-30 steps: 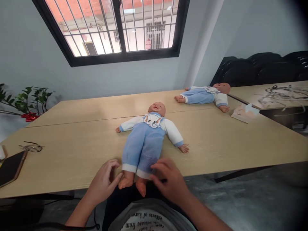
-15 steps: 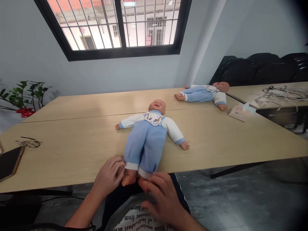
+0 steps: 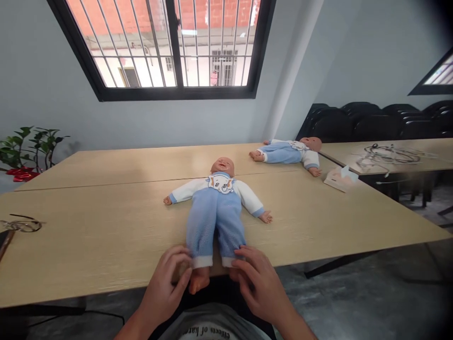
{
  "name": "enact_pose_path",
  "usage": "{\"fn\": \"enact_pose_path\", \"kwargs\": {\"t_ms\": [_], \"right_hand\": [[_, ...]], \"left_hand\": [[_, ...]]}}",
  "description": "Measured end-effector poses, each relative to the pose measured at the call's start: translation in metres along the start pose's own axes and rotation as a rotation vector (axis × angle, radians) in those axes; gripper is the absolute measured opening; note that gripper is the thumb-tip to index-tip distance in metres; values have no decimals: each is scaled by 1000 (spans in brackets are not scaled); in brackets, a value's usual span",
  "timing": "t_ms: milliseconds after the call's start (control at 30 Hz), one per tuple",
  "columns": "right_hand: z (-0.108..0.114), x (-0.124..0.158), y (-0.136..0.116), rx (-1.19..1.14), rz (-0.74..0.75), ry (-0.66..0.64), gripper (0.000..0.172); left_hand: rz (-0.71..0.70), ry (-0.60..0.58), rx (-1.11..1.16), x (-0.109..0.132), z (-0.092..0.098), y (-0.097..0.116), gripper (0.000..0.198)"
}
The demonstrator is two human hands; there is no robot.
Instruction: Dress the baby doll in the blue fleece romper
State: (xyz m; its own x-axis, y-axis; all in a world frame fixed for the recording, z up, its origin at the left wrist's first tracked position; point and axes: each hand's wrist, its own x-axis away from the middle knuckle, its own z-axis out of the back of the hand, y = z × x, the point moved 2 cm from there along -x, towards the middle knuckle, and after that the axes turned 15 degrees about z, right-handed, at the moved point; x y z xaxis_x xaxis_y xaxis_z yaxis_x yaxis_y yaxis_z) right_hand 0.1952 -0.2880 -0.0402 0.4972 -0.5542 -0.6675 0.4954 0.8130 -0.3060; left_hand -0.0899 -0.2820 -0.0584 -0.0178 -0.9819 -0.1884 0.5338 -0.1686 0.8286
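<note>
A baby doll lies on its back at the table's near edge, head away from me. It wears a white and blue outfit with an animal-face bib. My left hand is beside the leg on the left, fingers curved and apart, fingertips against the trouser side near the white cuff. The bare foot below that cuff points towards me. My right hand rests with spread fingers on the other trouser leg and its cuff, hiding most of that foot. Neither hand visibly grips the cloth.
A second, similar doll lies at the table's far right, with a small open box near it. Glasses are at the left edge. Cables lie on another table, before stacked black chairs. A potted plant stands at left.
The doll's legs are now further apart and straighter. My right hand has moved up and right onto the trouser leg; my left hand's fingers have loosened from the cuff. The view has shifted.
</note>
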Motion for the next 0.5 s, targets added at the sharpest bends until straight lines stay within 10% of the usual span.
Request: {"fn": "enact_pose_path", "kwargs": {"t_ms": [233,500], "right_hand": [[-10,-51,91,-969,-912,458,38],[-48,-130,157,-1121,-945,372,40]], "left_hand": [[793,-105,982,-122,-21,-2,22],[858,-387,972,-209,-38,14,39]]}}
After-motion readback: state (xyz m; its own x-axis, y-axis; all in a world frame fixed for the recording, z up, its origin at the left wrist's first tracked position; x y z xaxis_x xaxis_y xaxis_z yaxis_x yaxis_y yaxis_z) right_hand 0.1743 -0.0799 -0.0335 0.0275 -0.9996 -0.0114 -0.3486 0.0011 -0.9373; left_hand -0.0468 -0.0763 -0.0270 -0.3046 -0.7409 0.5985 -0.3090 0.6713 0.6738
